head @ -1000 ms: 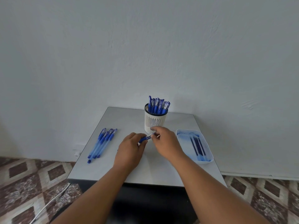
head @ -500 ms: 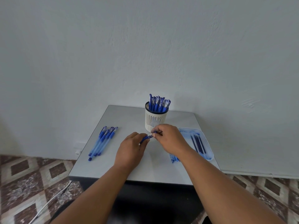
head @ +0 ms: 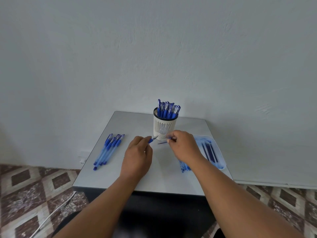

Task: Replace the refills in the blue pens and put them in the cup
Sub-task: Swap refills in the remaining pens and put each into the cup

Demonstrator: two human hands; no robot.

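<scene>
Pen [head: 152,139], blue, one item: gripped in curled fingers of left hand [head: 137,155], tip end projecting up and right past the fingertips, above the table [head: 130,124].
Refill [head: 163,142], thin, blue, motion-blurred: pinched in fingertips of right hand [head: 182,146], free end pointing left toward the pen tip, just apart from it.
Cup [head: 164,128], white, slotted, dark rim: directly beyond both hands, upright, packed with blue pens [head: 168,109] standing cap-up.
Loose pens [head: 109,148], blue, a small bundle: well left of left hand, lying side by side on the table.
Tray [head: 221,158], pale blue: just right of right hand, holding several dark refills [head: 209,152].
Blue items [head: 184,167]: partly hidden under right wrist, kind cannot be told.
</scene>
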